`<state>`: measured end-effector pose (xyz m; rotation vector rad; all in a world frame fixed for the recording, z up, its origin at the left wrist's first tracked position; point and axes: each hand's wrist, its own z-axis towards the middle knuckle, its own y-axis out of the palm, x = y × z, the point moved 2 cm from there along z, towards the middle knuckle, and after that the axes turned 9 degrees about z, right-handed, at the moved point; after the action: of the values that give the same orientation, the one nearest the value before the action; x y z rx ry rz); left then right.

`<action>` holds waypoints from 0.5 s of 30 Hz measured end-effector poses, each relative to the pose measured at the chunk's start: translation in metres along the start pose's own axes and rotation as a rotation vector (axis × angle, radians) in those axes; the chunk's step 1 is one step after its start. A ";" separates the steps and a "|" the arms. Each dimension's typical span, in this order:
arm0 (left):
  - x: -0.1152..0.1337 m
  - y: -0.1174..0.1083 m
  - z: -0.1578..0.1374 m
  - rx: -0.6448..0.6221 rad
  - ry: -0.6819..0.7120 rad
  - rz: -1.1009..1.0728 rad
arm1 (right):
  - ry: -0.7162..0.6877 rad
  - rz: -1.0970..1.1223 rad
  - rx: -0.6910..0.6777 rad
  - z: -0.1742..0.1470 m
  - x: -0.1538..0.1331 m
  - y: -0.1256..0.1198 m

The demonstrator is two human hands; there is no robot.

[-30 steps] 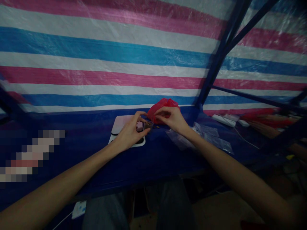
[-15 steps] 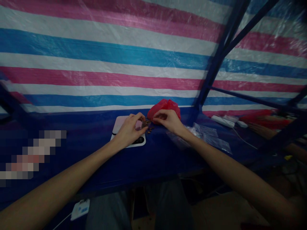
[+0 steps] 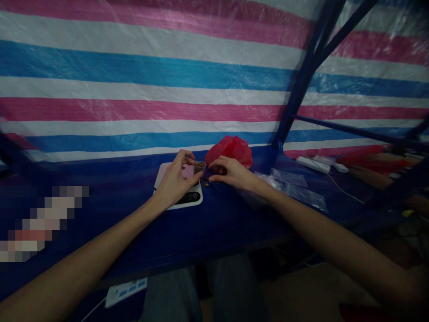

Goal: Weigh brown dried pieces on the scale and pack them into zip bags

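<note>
My left hand [image 3: 177, 179] curves its thumb and fingers around a small clear cup [image 3: 199, 167], which stands roughly upright at the right edge of a white kitchen scale [image 3: 197, 201]. Brown bits lie inside the cup. The scale has a pinkish top and a dark display, partly covered by my left hand. Just right of the cup, my right hand [image 3: 231, 172] is low over the table with thumb and fingers drawn together; whatever is between them is too small to make out. A few small brown pieces [image 3: 207, 184] lie on the blue table below its fingertips.
A red plastic bag [image 3: 231, 150] sits behind my right hand. Clear plastic bags [image 3: 301, 194] lie under and beside my right forearm. Farther right are a white power strip [image 3: 313, 164] and another person's arm [image 3: 365, 172]. A blue metal post [image 3: 295, 98] rises at the back.
The cup has gone from tilted to roughly upright, moving slightly left with my left hand. My right hand has come a little lower and left. Fewer loose pieces show on the table.
</note>
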<state>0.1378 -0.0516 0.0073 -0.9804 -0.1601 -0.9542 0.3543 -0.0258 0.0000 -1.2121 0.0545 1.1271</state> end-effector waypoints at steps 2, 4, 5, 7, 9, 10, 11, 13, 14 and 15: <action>-0.001 -0.002 0.001 0.021 0.010 -0.006 | 0.014 -0.075 -0.116 -0.001 0.004 -0.003; -0.001 -0.004 0.002 0.044 0.019 -0.004 | 0.041 -0.106 -0.179 -0.002 0.007 -0.005; -0.001 -0.004 0.002 0.054 0.020 -0.003 | 0.056 -0.104 -0.197 -0.002 0.008 -0.006; -0.001 -0.004 0.003 0.061 0.032 0.007 | 0.081 -0.083 -0.213 -0.002 0.010 -0.004; -0.002 -0.002 0.002 0.054 0.057 0.035 | 0.103 -0.071 -0.207 0.001 0.010 -0.002; -0.002 -0.002 0.002 0.048 0.072 0.050 | 0.110 -0.073 -0.207 0.004 0.009 0.000; -0.002 -0.001 0.002 0.042 0.086 0.061 | 0.115 -0.081 -0.213 0.008 0.009 0.001; -0.002 -0.001 0.001 0.036 0.091 0.073 | 0.113 -0.100 -0.242 0.016 0.008 0.004; -0.002 -0.002 0.002 0.040 0.088 0.074 | 0.102 -0.102 -0.266 0.021 0.008 0.005; -0.002 -0.002 0.002 0.046 0.084 0.074 | 0.086 -0.093 -0.294 0.025 0.007 0.007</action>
<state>0.1355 -0.0495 0.0089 -0.8969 -0.0741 -0.9184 0.3405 -0.0030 0.0016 -1.5091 -0.1046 1.0251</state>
